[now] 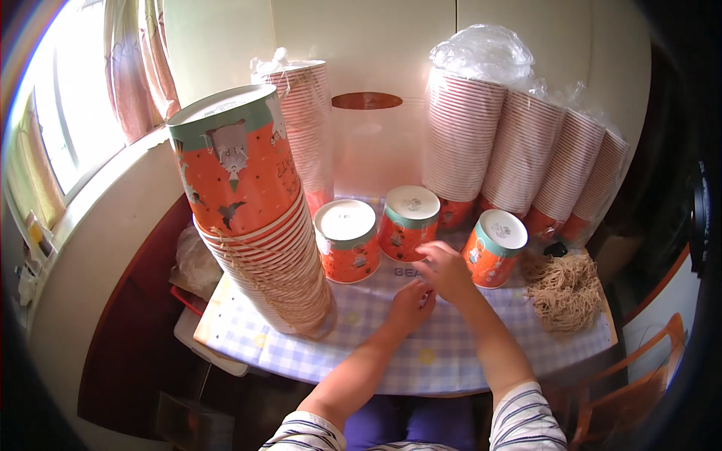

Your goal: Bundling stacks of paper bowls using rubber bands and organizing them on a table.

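My left hand (411,307) is above the middle of the table with its fingers curled in; anything inside them is hidden. Just beyond it, my right hand (447,272) has its fingers stretched apart toward the left, with nothing visible in them. Close behind the hands stands an upside-down orange paper bucket (407,239) with a green band and white base. Another upturned bucket (350,259) is to its left. A third bucket (489,259), slightly tilted in view, stands right of my right hand.
A tall stack of nested buckets (259,248) rises at the left. Plastic-wrapped stacks (462,139) line the back right, and another wrapped stack (307,128) is at the back left. Tan stringy strands (564,293) lie in a heap at the right on the checked tablecloth (361,368).
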Demonstrator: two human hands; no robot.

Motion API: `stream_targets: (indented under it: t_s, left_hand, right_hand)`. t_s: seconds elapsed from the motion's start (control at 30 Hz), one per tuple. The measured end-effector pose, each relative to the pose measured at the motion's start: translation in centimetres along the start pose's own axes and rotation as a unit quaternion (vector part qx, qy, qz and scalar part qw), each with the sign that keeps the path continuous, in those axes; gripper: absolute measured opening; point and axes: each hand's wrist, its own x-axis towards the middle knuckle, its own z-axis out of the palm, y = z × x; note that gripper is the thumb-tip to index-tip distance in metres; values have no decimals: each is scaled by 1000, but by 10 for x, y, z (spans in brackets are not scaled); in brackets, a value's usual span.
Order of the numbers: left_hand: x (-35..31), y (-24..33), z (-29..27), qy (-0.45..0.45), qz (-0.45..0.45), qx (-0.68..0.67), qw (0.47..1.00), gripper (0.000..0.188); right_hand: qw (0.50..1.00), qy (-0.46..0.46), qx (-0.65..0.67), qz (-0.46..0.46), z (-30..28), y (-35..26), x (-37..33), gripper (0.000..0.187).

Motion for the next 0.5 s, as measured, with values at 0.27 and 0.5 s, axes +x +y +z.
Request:
stream_targets:
  t_s: [0.27, 0.5]
  left_hand:
    - [-10, -18, 7, -13, -12, 67, 998, 32]
    - [-7, -6, 4, -17, 61, 75, 995, 25]
  right_hand:
    - [965, 8, -157, -210, 85, -36, 66, 43]
    - [969, 120, -62, -209, 69, -20, 55, 34]
